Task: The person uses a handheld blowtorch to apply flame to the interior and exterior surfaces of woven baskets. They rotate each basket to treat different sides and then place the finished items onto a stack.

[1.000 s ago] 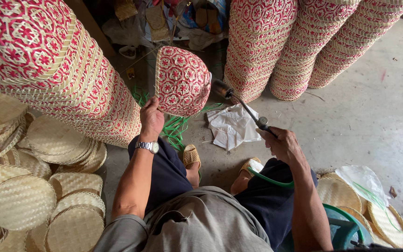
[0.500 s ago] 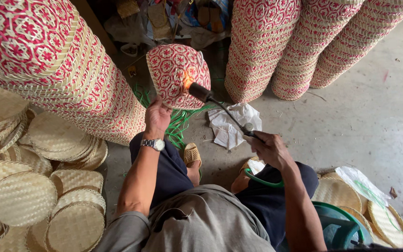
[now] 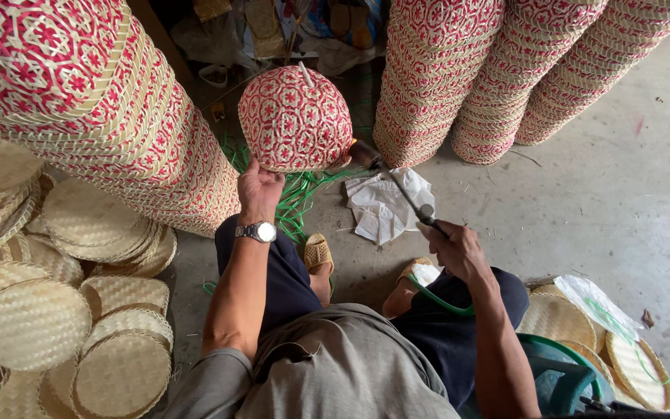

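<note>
My left hand [image 3: 258, 188], with a wristwatch on its wrist, grips the lower rim of a round red-and-cream woven basket [image 3: 295, 118] held up in front of me. My right hand [image 3: 453, 247] is closed on the handle of a thin metal torch [image 3: 397, 190]. The torch's tip reaches the basket's right edge, where a small orange flame shows. A green hose [image 3: 437, 299] runs from the torch handle back past my right knee.
Tall stacks of red-patterned woven baskets lean at left [image 3: 94, 101] and at back right [image 3: 505, 70]. Plain round woven lids [image 3: 36, 322] pile at left; more lie at lower right [image 3: 637, 368]. White paper [image 3: 385, 206], green cord [image 3: 296, 198] and a green stool [image 3: 560, 372] are on the concrete floor.
The basket has turned so its patterned dome faces me. The torch tip moved from the basket's front to its right edge, and my right hand has shifted slightly.
</note>
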